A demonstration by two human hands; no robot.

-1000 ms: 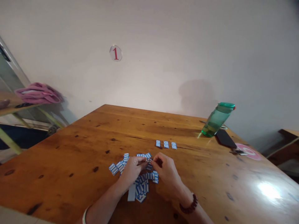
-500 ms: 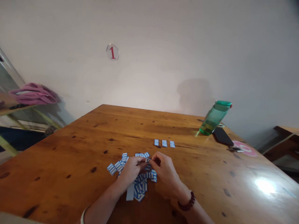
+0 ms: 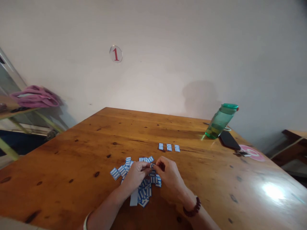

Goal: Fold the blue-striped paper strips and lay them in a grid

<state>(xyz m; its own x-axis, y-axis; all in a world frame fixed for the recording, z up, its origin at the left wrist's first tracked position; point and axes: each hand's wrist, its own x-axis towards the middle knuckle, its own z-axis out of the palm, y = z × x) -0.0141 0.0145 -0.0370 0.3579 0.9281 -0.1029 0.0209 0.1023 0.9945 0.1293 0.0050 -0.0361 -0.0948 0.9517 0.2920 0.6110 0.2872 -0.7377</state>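
Observation:
Between the fingertips of both hands is a small blue-and-white sticker piece (image 3: pixel 152 165), partly covered by the fingers. My left hand (image 3: pixel 136 174) pinches its left side, and my right hand (image 3: pixel 168 169) pinches the right side. Beneath and around the left hand lies a loose pile of blue-and-white striped sticker pieces (image 3: pixel 144 191), some hidden by that hand. A plain pale strip (image 3: pixel 134 198) lies at the near edge of the pile. Beyond the hands, three small striped stacks sit apart in a row: left (image 3: pixel 161 146), middle (image 3: pixel 169 147) and right (image 3: pixel 177 148).
A green bottle (image 3: pixel 222 121) stands on the wooden table (image 3: pixel 83 143) at the right rear. Beside it lie a dark phone (image 3: pixel 229 140), keys (image 3: pixel 241 153) and a pink disc (image 3: pixel 253 153). A pink cloth (image 3: pixel 35 96) rests on another surface at left.
The small piece between my fingertips has turned slightly, showing more of its pale face. Both hands stay almost in place; the pile and the three stacks look the same.

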